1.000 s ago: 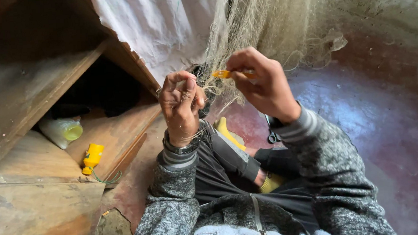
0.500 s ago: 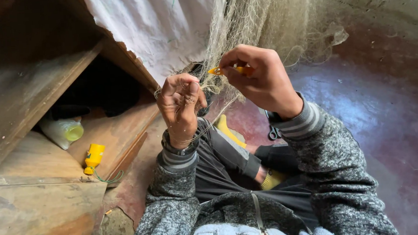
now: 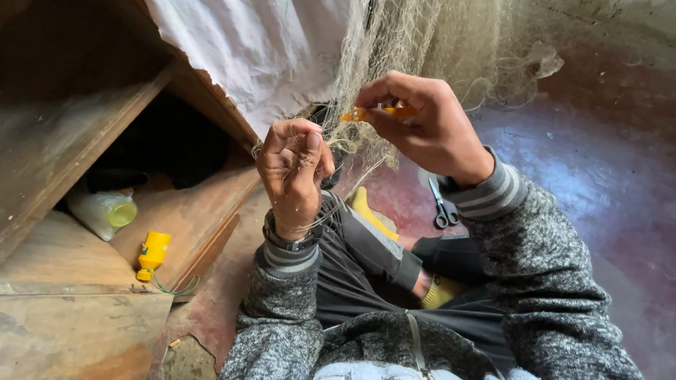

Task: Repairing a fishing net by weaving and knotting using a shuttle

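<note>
Since earlier: both hands had stayed raised at the net, and the right hand had drawn slightly nearer the left.
Orange netting needle point(image 3: 376, 114): sat at upper centre of the frame, pinched between the right thumb and forefinger, its tip pointing left into the mesh.
Right hand point(image 3: 428, 126): was closed on the needle, likely held high so the twine could run through the hanging mesh.
Left hand point(image 3: 294, 169): was curled shut, pinching strands of the net, seemingly to keep one mesh taut beside the needle.
Fishing net point(image 3: 438, 35): hung pale from the top centre, draping down to both hands.
Scissors point(image 3: 441, 207): lay on the red floor, right of centre, below the right wrist.
Yellow spool point(image 3: 154, 252): rested on the wooden shelf at lower left, near a plastic bottle point(image 3: 105, 212).
</note>
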